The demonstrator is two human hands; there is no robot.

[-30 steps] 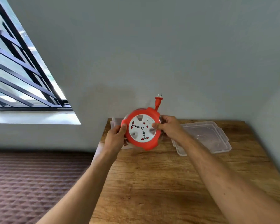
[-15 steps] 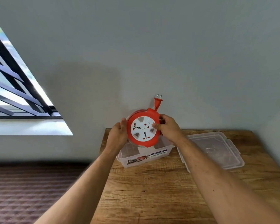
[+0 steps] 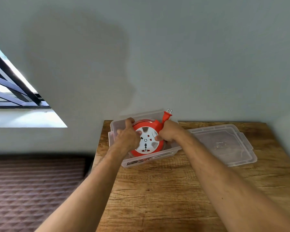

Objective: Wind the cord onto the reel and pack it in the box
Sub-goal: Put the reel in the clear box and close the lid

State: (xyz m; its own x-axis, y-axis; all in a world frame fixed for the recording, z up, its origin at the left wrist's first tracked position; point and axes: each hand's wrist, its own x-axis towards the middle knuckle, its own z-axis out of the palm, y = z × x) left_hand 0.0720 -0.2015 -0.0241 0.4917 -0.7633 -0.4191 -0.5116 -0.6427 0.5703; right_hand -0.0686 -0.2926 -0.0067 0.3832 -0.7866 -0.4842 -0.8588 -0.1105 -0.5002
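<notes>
- wooden table (image 3: 157, 198) carries the clear box (image 3: 149, 160).
- orange reel (image 3: 147, 141) sits tilted inside the box; rigid, probably light, best held by its rim.
- left hand (image 3: 126, 138) and right hand (image 3: 168, 132) both clamp that rim.
- plug (image 3: 167, 114) pokes above the box.

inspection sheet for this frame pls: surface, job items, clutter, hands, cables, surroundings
Surface: wooden table, grain bare in front.
Job's things: orange reel partly down in the clear box; plug sticks up past the rim; lid lies flat to the right.
Clutter: nothing seen.
Hands: left hand and right hand both grip the reel.
Cables: no loose cord seen.
Surroundings: grey wall, barred window, patterned floor.
</notes>
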